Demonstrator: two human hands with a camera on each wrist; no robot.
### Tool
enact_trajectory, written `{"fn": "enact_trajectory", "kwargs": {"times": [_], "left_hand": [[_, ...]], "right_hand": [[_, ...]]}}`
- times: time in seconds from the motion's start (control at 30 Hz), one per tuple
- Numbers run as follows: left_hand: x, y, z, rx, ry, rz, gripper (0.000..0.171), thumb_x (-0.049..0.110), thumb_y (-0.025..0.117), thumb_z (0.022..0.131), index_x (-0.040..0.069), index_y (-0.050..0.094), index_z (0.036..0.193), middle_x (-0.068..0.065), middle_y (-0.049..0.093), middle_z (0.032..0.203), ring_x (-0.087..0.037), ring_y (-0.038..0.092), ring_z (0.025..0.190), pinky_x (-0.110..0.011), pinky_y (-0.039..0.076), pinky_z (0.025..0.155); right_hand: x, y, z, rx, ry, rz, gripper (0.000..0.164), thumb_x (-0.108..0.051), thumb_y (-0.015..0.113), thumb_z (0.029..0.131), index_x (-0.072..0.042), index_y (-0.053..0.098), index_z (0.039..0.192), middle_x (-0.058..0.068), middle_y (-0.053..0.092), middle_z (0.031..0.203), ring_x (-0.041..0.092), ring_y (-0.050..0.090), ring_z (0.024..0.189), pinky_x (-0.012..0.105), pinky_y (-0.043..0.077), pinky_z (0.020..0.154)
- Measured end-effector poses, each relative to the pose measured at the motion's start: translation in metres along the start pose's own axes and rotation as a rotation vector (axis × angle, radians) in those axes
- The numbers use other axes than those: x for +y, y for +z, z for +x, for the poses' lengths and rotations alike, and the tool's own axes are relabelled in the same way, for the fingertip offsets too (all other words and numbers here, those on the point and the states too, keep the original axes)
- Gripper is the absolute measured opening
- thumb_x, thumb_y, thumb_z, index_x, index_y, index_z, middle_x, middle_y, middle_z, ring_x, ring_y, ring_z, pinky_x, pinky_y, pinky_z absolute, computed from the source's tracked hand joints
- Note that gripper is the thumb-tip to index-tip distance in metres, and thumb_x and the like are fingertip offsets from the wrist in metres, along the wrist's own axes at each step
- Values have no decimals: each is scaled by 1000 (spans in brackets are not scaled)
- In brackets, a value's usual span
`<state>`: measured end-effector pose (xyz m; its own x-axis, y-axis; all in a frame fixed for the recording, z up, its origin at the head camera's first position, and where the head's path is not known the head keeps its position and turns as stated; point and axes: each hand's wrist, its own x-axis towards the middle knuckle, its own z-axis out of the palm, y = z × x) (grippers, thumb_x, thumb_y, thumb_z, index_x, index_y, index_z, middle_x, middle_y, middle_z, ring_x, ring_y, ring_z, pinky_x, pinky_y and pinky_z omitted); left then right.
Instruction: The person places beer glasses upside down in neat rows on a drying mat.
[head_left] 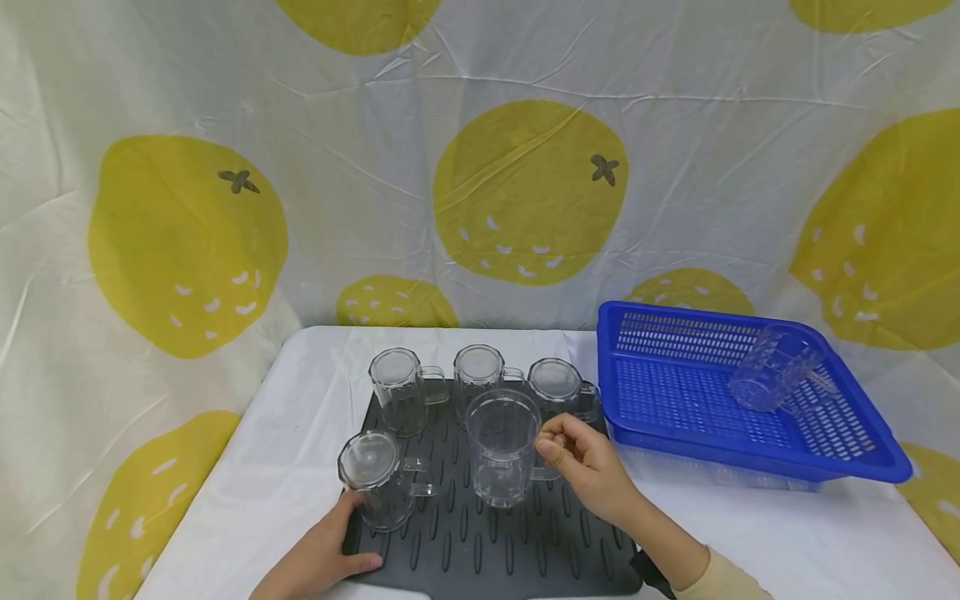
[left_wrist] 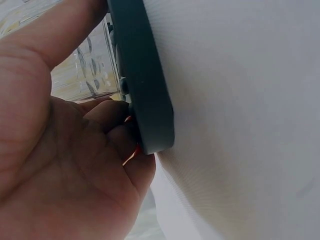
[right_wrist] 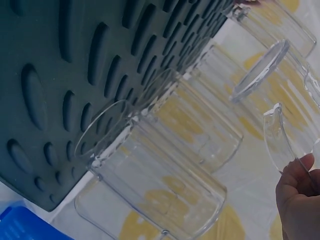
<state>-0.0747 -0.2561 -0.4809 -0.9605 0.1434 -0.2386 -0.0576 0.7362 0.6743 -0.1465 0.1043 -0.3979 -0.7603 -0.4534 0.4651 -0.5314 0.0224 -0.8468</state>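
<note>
My right hand [head_left: 596, 471] pinches the handle of a clear mug [head_left: 501, 454], which is held with its wide rim up above the dark ribbed drying mat [head_left: 465, 575]. In the right wrist view, the thumb and fingers close on that handle [right_wrist: 272, 137]. At the mat's left front edge, my left hand [head_left: 318, 546] grips the mat, with curled fingers [left_wrist: 122, 137] on its edge in the left wrist view. Beside those fingers stands an upside-down clear mug [head_left: 378, 479]. Three more upside-down mugs line the mat's back, including one at the left [head_left: 401, 396].
To the right of the mat is a blue perforated basket [head_left: 720, 454]. One clear mug [head_left: 768, 371] lies on its side in it. White cloth [head_left: 262, 450] covers the table, and a lemon-printed curtain [head_left: 360, 167] hangs behind.
</note>
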Motion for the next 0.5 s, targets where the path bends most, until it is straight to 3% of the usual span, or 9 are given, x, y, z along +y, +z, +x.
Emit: {"fn": "enact_trajectory", "kwargs": {"times": [0.3, 0.5], "left_hand": [[0, 1, 1, -1, 10, -6, 109, 48, 79, 63, 2, 22, 143, -26, 32, 141, -44, 29, 129, -60, 24, 100], [1, 1, 0, 13, -1, 5, 108, 48, 79, 62, 3, 23, 143, -25, 34, 141, -43, 30, 128, -59, 24, 99]], "right_hand": [[2, 2, -2, 2, 48, 19, 9, 3, 49, 93, -4, 54, 95, 4, 45, 76, 13, 45, 67, 28, 42, 55], [7, 3, -2, -6, -11, 35, 12, 8, 46, 92, -1, 53, 96, 8, 44, 73, 16, 44, 65, 30, 41, 53]]}}
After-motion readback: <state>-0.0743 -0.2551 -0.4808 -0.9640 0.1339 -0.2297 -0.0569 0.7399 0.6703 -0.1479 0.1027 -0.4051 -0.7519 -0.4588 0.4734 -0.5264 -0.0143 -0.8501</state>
